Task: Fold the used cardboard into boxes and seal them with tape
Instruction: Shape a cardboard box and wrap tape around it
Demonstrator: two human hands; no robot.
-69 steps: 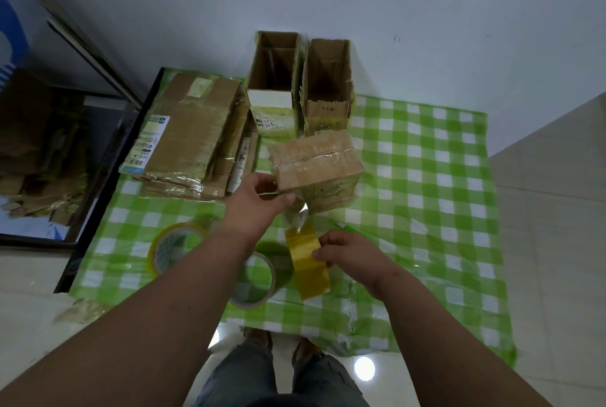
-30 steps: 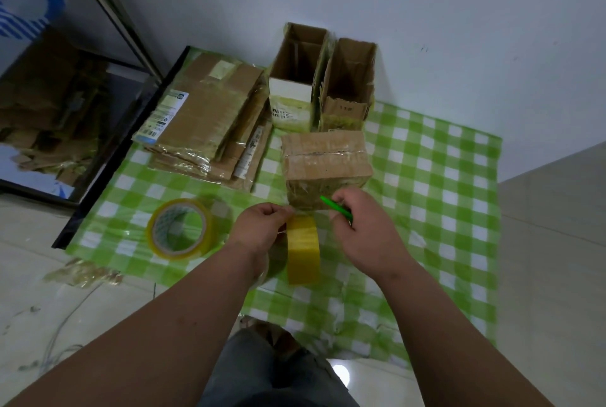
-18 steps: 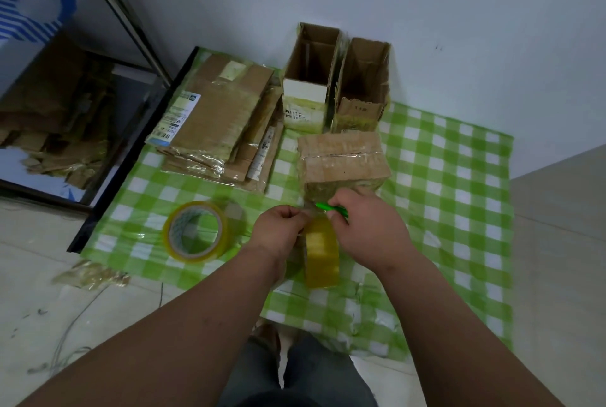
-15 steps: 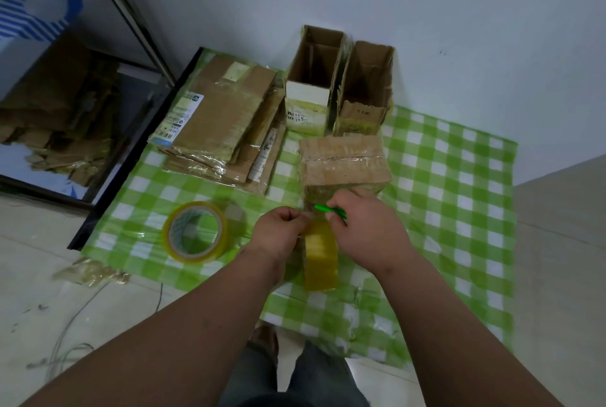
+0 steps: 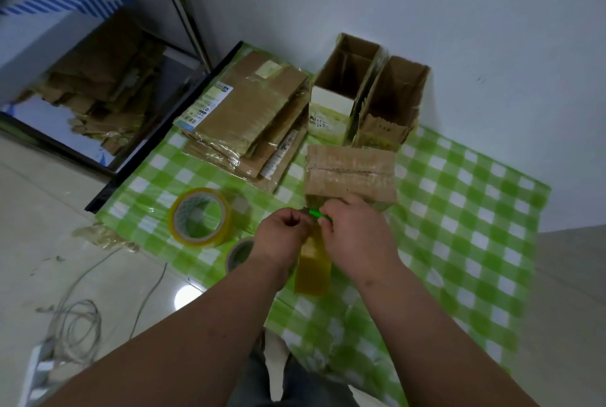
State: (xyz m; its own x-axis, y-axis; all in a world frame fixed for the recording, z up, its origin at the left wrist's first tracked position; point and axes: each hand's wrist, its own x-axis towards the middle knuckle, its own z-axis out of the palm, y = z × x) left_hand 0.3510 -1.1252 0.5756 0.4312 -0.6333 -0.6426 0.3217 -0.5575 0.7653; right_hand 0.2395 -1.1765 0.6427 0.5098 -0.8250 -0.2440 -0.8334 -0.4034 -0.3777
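A closed, taped cardboard box (image 5: 351, 173) lies on the green checked cloth (image 5: 459, 209). Just in front of it my left hand (image 5: 282, 237) has its fingers curled, pinching the clear tape strip. My right hand (image 5: 355, 236) grips a small green cutter (image 5: 317, 213) at the strip, close to the box's front face. A yellow tape roll (image 5: 312, 270) stands on edge between and below my hands, partly hidden by them.
A stack of flattened cardboard (image 5: 249, 118) lies at the back left. Two open boxes (image 5: 341, 91) (image 5: 393, 101) stand against the wall. A large tape roll (image 5: 200, 217) and a smaller roll (image 5: 241, 254) lie left of my hands. Loose cable (image 5: 75, 318) lies on the floor.
My left hand let go of the box and came down to the tape strip. My right hand left the roll and brought the green cutter up to the strip. The view shifted right.
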